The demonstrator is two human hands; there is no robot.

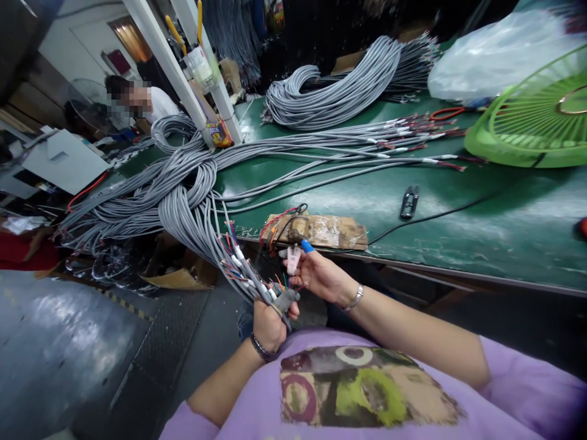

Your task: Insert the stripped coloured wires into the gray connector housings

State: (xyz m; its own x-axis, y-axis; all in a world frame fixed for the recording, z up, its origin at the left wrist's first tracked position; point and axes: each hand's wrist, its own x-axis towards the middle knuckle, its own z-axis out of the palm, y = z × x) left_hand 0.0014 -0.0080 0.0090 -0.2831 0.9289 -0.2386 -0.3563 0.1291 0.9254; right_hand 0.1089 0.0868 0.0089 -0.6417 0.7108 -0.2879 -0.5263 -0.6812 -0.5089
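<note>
My left hand [269, 322] is closed around the end of a thick bundle of grey cables [192, 208], whose thin coloured wire ends [238, 260] fan out above my fist. A grey fingertip cover sits on that hand's thumb. My right hand [316, 275] is just to the right, fingers pinched near the coloured wire tips, with a blue cap [307, 246] on one finger and pale tape on another. What it pinches is too small to name.
A green workbench [481, 220] carries more grey cable bundles [339, 91], a wooden block with wires [321, 231], black snips [409, 201], a green fan guard [536, 116] and a plastic bag [495, 52]. Another person [137, 101] sits at far left. Cardboard [177, 278] lies on the floor.
</note>
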